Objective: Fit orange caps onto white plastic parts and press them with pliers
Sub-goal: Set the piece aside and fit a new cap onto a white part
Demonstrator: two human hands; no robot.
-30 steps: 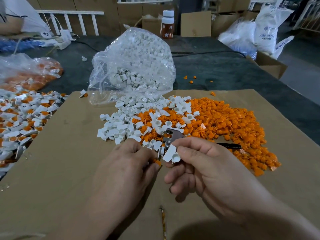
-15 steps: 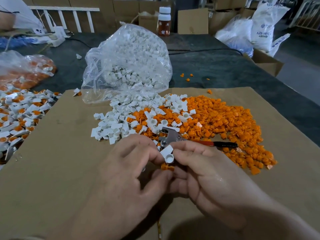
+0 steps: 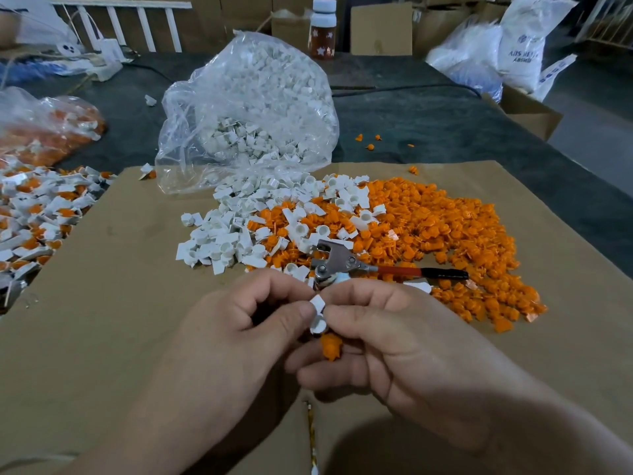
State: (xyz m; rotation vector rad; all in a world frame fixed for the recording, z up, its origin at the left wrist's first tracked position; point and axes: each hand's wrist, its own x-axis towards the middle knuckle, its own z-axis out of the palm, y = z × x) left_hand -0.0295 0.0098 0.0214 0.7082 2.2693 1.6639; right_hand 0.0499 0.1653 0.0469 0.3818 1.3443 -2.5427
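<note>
In the head view, the likeliest slip from here is the small orange ribbed plastic cap [image 3: 331, 347] going into the small white plastic part with a round socket and flat tab [image 3: 318, 315] crooked, because the socket is nearly hidden between the 2 thumbs and the cap is being fed from underneath, where it is hard to see; pressed that way, I judge it would jam or pop out. A second risk is the cap dropping onto the brown cardboard sheet [image 3: 113, 303], since only its lower end shows and the hold on it looks light. The left hand [image 3: 239, 334] is curled, thumb and forefinger pinched closed on the left side of the white part. The right hand [image 3: 404, 341] is likewise curled, thumb and forefinger pinching the part's right side, with the orange cap touching its lower fingers just below the part; which fingers actually grip the cap I cannot tell. The metal pliers with a red and black handle [image 3: 346, 265] lie untouched just beyond the hands, at the near edge of the mixed heap of loose orange caps and white parts [image 3: 428, 234]. Left of that heap sits a pile of assembled white-and-orange pieces [image 3: 37, 214], and behind it a clear plastic bag of white parts [image 3: 253, 108].
</note>
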